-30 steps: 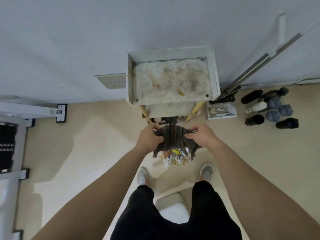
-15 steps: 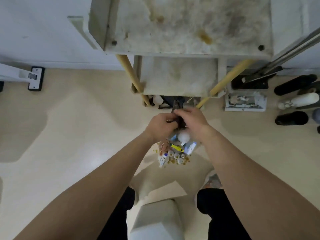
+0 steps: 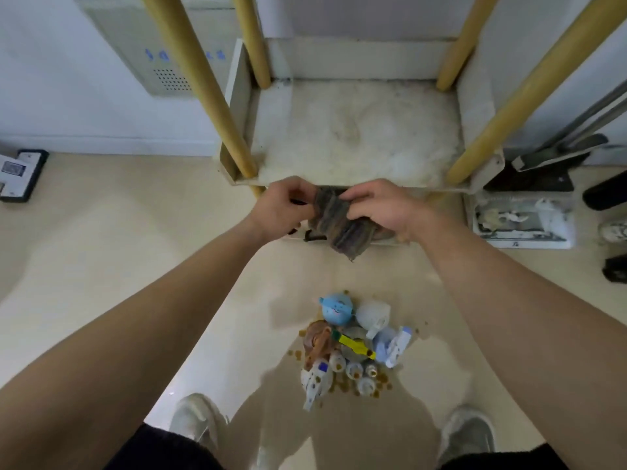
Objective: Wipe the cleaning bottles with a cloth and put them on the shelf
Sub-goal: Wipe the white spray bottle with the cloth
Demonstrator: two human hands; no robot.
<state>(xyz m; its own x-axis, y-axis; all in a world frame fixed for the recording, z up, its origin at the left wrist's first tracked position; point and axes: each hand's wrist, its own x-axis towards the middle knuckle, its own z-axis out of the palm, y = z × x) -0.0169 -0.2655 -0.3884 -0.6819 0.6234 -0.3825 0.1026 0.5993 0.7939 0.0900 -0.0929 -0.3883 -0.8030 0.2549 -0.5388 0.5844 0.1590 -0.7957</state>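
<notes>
The left hand (image 3: 283, 206) and right hand (image 3: 383, 206) each have a pinching grip on the bunched striped cloth (image 3: 339, 228), at the shelf's (image 3: 356, 137) front edge. The bottles (image 3: 353, 347) lie heaped on the floor at six o'clock from the cloth. Wiping looks hardly started. Next, one hand would need to let go and reach down for a bottle.
</notes>
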